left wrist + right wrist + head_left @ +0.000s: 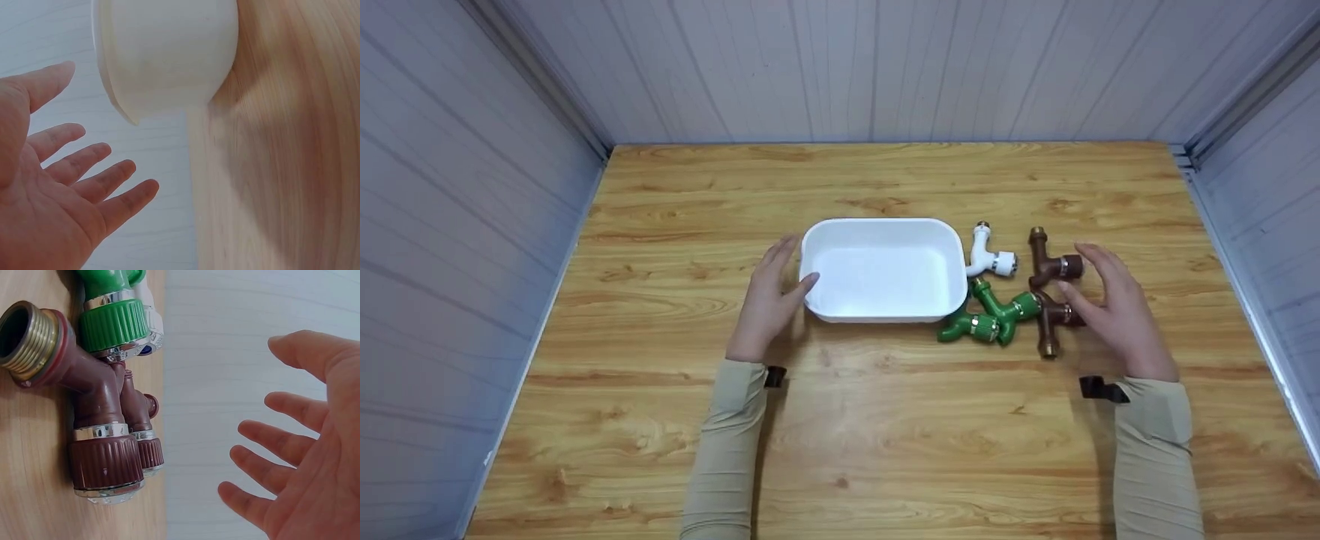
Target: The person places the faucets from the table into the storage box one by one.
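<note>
Left hand point(769, 304) is poising at the white basin's point(885, 270) left end, fingers spread; contact with the rim, cannot tell. Basin is sitting mid-tabletop point(840, 420), between left and right edges. Right hand point(1125, 322) is hovering, fingers spread, gripping nothing, beside two brown taps point(1044, 266) towards the tabletop's right edge. Two green taps point(1006, 311) and a white tap point(981, 251) are lying between basin and brown taps.

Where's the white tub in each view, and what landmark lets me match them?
Head: the white tub sits near the centre, left of the white tap.
Left wrist: its outer wall shows at top centre, cut off by the upper edge.
Right wrist: not in this picture.
Shared landmark: the wood-grain tabletop.
</note>
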### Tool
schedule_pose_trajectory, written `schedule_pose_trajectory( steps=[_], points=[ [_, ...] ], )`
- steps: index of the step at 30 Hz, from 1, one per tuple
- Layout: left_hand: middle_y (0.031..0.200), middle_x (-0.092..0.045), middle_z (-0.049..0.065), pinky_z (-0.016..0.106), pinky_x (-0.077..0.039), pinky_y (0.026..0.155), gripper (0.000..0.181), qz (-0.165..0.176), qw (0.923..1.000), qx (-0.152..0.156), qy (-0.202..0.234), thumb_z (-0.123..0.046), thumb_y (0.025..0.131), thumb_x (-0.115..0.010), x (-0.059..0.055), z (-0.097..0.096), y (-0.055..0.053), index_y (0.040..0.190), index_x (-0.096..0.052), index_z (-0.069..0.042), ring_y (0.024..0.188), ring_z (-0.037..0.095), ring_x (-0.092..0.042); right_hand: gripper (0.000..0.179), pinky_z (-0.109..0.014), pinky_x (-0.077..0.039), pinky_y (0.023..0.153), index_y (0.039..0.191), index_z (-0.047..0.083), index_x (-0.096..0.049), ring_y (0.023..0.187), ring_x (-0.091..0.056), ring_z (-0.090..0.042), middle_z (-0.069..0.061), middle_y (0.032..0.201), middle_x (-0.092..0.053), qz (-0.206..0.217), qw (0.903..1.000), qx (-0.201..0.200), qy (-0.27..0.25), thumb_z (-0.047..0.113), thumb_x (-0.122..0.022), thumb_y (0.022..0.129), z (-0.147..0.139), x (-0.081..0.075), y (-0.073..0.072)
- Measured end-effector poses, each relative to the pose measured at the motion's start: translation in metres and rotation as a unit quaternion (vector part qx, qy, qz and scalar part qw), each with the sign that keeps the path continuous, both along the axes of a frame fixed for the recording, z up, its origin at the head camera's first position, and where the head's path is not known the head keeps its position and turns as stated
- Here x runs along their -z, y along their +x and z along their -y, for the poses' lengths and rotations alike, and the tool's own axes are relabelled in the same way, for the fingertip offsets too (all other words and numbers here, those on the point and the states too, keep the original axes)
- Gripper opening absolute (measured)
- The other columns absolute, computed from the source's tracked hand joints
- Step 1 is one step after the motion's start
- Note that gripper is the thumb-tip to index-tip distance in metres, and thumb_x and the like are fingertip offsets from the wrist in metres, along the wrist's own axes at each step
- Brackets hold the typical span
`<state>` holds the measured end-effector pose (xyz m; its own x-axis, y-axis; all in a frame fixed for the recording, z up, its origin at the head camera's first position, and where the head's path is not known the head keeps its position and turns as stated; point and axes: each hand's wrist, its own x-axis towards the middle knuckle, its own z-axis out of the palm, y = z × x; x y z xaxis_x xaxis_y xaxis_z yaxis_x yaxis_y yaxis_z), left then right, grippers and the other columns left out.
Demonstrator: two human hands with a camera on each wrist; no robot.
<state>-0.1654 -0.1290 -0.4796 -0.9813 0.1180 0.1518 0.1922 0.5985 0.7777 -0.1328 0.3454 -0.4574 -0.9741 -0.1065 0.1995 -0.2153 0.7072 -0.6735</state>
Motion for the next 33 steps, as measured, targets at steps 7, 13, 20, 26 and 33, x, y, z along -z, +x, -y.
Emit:
schedule_pose_trajectory(
  steps=[7,13,20,26,33],
  points=[
    [0.146,-0.039,0.012,0.044,-0.038,0.107,0.061,0.001,0.9979,0.006,0.065,-0.023,0.09,-0.068,0.004,-0.001,0.0,0.144,-0.043,-0.008,0.135,0.026,-0.033,0.06,-0.061,-0.021,0.11,0.145,0.015,-0.041,0.133,-0.031,-0.042,-0.021,0.146,-0.036,0.011,0.9998,0.009,-0.014,0.024,-0.066,0.092,-0.003,0.002,0.003],
    [0.145,-0.04,0.015,0.043,-0.045,0.101,0.06,0.011,0.9943,0.005,0.106,-0.018,0.089,-0.069,0.005,-0.002,-0.001,0.142,-0.044,-0.004,0.132,0.031,-0.038,0.058,-0.061,-0.023,0.109,0.143,0.008,-0.042,0.132,-0.032,-0.043,-0.022,0.144,-0.038,0.007,0.9996,0.007,-0.028,0.022,-0.066,0.092,-0.004,0.004,0.005],
    [0.144,-0.038,0.019,0.044,-0.047,0.099,0.066,0.031,0.991,0.006,0.13,-0.019,0.089,-0.07,0.008,-0.004,-0.002,0.145,-0.039,-0.003,0.127,0.04,-0.042,0.057,-0.059,-0.025,0.109,0.143,0.006,-0.042,0.133,-0.032,-0.04,-0.02,0.145,-0.038,0.027,0.9982,0.011,-0.053,0.024,-0.063,0.094,-0.006,0.006,0.008],
    [0.141,-0.041,0.017,0.041,-0.049,0.096,0.065,0.043,0.9874,0.002,0.152,-0.017,0.088,-0.07,0.009,-0.005,-0.002,0.144,-0.04,-0.003,0.121,0.034,-0.049,0.056,-0.057,-0.026,0.109,0.141,0.003,-0.043,0.132,-0.033,-0.04,-0.021,0.143,-0.039,0.027,0.9975,0.017,-0.063,0.023,-0.063,0.094,-0.008,0.008,0.011],
    [0.139,-0.045,0.014,0.036,-0.049,0.095,0.062,0.066,0.9777,0.001,0.199,-0.014,0.087,-0.071,0.009,-0.004,-0.003,0.142,-0.044,-0.004,0.115,0.031,-0.054,0.055,-0.055,-0.026,0.111,0.142,0.003,-0.042,0.133,-0.032,-0.038,-0.02,0.143,-0.039,0.041,0.9955,0.027,-0.082,0.02,-0.062,0.094,-0.011,0.01,0.014]
  ],
)
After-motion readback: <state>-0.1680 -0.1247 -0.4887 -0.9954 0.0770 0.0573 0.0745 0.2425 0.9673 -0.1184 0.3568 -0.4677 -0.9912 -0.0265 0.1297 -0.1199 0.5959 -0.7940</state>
